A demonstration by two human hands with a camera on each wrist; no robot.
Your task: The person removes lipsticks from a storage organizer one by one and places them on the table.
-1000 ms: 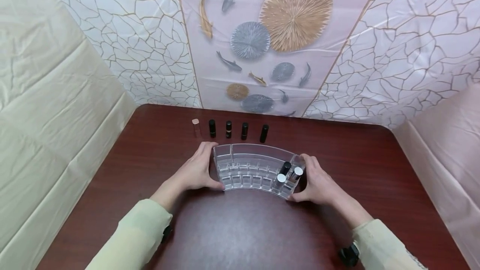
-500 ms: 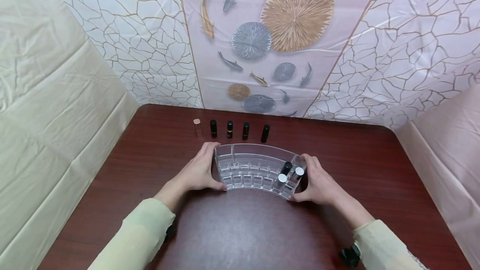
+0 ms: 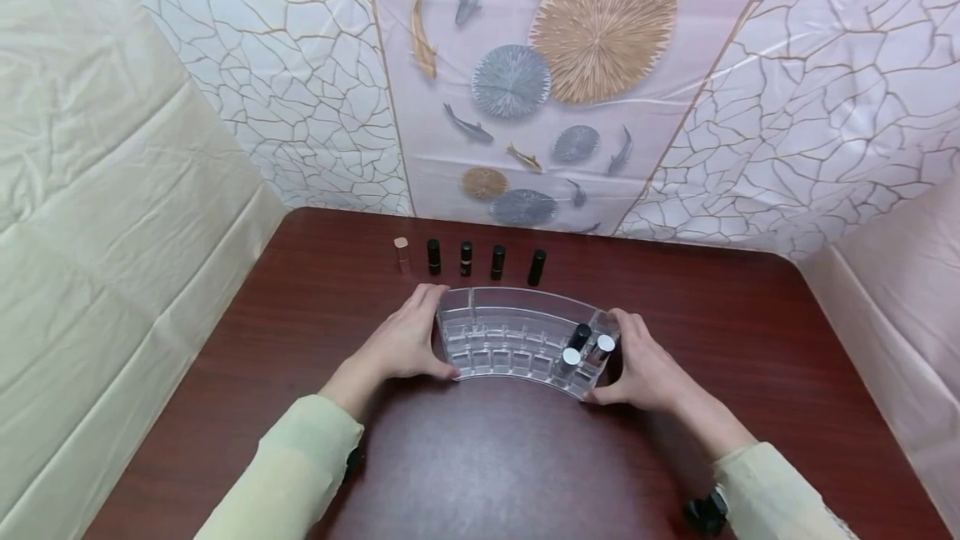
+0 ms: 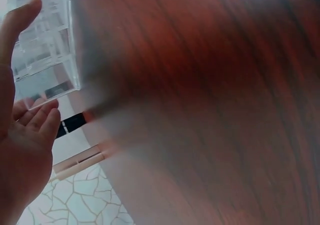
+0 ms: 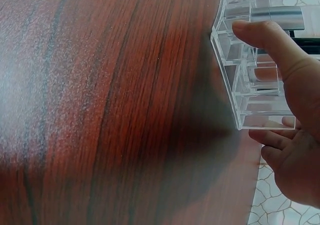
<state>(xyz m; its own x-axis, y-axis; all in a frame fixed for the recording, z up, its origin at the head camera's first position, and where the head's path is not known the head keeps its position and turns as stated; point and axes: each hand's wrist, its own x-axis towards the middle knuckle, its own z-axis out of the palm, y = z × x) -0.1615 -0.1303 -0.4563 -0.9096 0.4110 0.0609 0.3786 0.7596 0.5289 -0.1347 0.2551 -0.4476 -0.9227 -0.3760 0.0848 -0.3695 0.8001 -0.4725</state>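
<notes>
A curved clear acrylic lipstick organizer (image 3: 525,298) with stepped compartments stands mid-table. My left hand (image 3: 405,340) grips its left end, thumb at the front corner and fingers behind; the left wrist view shows that end of the organizer (image 4: 42,60). At the right end, my right hand (image 3: 648,369) holds it the same way, and in the right wrist view the thumb (image 5: 260,35) lies over the front compartments. Near that end stand two silver-topped tubes, one in front (image 3: 570,359) and one farther right (image 3: 604,346), plus a black-capped tube (image 3: 580,335).
Behind the organizer, a row of upright lipsticks lines the back of the dark red wooden table (image 3: 495,457): a pink one (image 3: 402,253) at the left, then several black ones, the last (image 3: 536,267) at the right. Patterned cloth (image 3: 300,82) hangs behind the back edge.
The whole head view has shifted a little, so everything appears slightly farther right. Both hands keep their grip, and the organizer holds its place relative to the lipstick row.
</notes>
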